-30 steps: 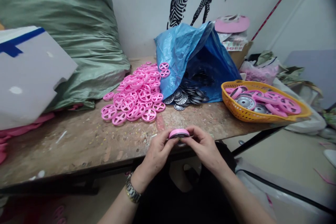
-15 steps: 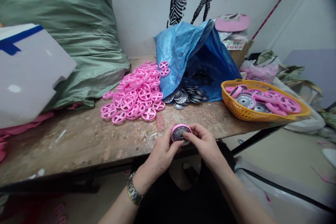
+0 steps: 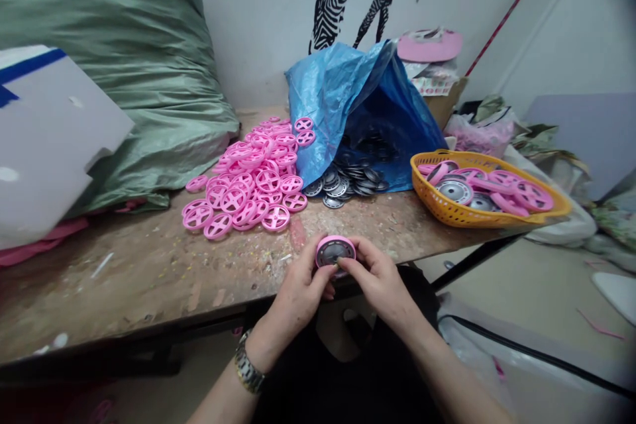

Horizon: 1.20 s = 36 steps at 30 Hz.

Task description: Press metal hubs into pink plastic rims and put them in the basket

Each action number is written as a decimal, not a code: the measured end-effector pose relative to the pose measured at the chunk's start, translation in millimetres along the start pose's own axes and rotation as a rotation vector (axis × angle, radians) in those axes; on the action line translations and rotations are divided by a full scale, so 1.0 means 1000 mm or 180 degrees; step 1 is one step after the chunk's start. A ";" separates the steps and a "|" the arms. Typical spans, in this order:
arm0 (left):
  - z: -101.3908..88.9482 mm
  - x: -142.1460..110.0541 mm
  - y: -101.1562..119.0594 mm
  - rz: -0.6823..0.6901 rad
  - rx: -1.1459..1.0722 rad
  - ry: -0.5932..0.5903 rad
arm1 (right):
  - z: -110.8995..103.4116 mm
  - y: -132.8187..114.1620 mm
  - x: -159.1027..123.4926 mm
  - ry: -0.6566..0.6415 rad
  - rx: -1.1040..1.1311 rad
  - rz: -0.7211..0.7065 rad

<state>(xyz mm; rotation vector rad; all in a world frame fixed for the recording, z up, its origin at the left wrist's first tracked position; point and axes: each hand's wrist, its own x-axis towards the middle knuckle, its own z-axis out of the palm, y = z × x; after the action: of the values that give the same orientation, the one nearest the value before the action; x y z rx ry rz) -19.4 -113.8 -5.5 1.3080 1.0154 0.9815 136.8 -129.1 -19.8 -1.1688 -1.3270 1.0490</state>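
Note:
Between my two hands, at the table's front edge, is a pink toy wheel [image 3: 336, 252] with a dark grey hubcap disc set inside its rim. My left hand [image 3: 304, 281] grips it from the left, thumb on the lower face. From the right, my right hand [image 3: 375, 276] holds it, with the thumb pressing near the middle of the disc. Fingers behind the wheel are partly hidden. Beyond them lie a heap of pink spoked wheels [image 3: 248, 179] and a pile of grey hubcap discs [image 3: 342, 182] spilling from a blue plastic bag [image 3: 318, 103].
At the right edge of the wooden table [image 3: 169, 271] stands a yellow basket [image 3: 447, 212] holding pink wheels with grey discs. A large green sack [image 3: 149, 79] and a white board [image 3: 54, 132] stand on the left. A cardboard box [image 3: 450, 99] is behind the bag.
The view has shifted slightly to the right. Both thumbs have moved to the lower part of the disc, and more of its face shows. Both hands keep hold of the wheel.

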 end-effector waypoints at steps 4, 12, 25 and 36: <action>-0.004 0.002 -0.004 -0.0112 -0.0002 -0.0261 | -0.002 0.000 0.001 0.0048 0.0210 0.0041; -0.002 0.002 -0.005 0.0248 0.0331 -0.0433 | -0.007 -0.007 -0.003 0.0155 0.0279 0.0059; -0.046 0.020 -0.009 0.1388 0.2291 0.0156 | -0.140 -0.052 0.047 0.1225 -0.1688 -0.0553; -0.089 0.054 -0.021 0.1702 0.4302 0.0968 | -0.262 -0.047 0.118 0.2305 -0.3632 0.0126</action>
<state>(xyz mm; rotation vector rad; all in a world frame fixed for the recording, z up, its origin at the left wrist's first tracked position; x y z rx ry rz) -89.9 -37.9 -28.6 2.6901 1.7262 0.8578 394.4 -24.8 65.7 -2.1231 -1.2592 -0.2747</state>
